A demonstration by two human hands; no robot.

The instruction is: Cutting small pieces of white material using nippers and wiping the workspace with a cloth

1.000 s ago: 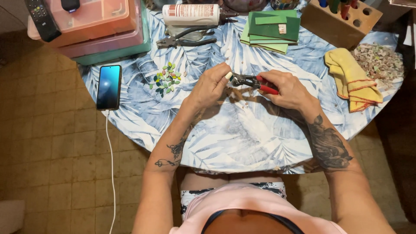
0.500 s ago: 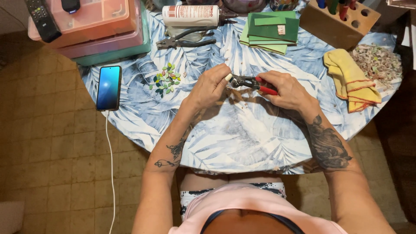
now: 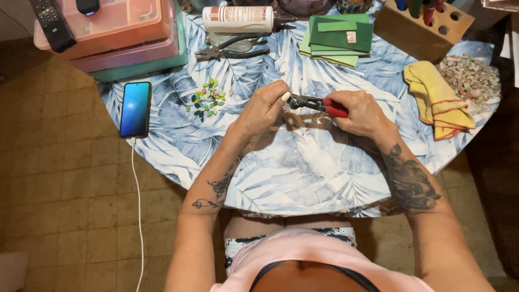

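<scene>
Hands meet over the middle of the table (image 3: pixel 303 173), near its front edge: the right hand (image 3: pixel 363 113) is closed round the red grips of the nippers (image 3: pixel 316 104), and the left hand (image 3: pixel 266 105) pinches narrow at the tool's nose, thumb and forefinger together on something too small to make out. With fingertips that close to the cutting end, a squeeze that slips could nip skin, and a brittle piece could snap crooked or shoot off across the smooth cloth. Left of the hands lies a loose cluster of green chips (image 3: pixel 205 101); a sweeping forearm could scatter them, some towards the phone (image 3: pixel 135 109), which lies at the rim with its cable (image 3: pixel 138 216) hanging to the floor, so a snagged cable could drag it off. To the right, a yellow cloth (image 3: pixel 439 100) lies beside a heap of shards (image 3: pixel 471 78), sharp to a careless reach. Farther back lie pliers (image 3: pixel 232 51), a white tube (image 3: pixel 240 19), green sheets (image 3: pixel 338 33), a wooden block (image 3: pixel 421 27) and stacked boxes (image 3: pixel 119 38).
</scene>
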